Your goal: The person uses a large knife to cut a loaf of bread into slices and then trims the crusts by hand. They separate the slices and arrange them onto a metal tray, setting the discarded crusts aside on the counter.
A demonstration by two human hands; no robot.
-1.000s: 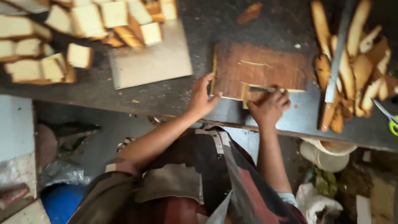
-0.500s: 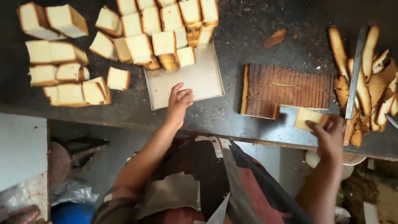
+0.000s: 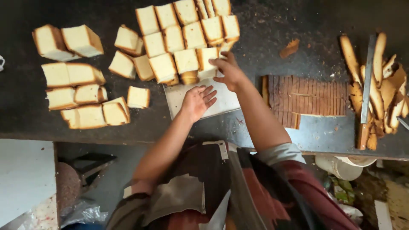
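Left hand (image 3: 197, 101) lies flat, fingers spread, on the pale board (image 3: 221, 102). Right hand (image 3: 230, 71) pinches a cake slice (image 3: 208, 57) at the board's far edge, its long axis pointing away from the board.

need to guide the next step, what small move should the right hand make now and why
Probably let go and draw back: the right hand rests its fingertips on a cake piece already lined up with the stack, while the left hand lies flat on the white sheet.

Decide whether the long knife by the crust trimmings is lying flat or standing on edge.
Lying flat: the knife rests lengthwise on the dark worktop, blade face up, among the crust trimmings, handle toward the person.
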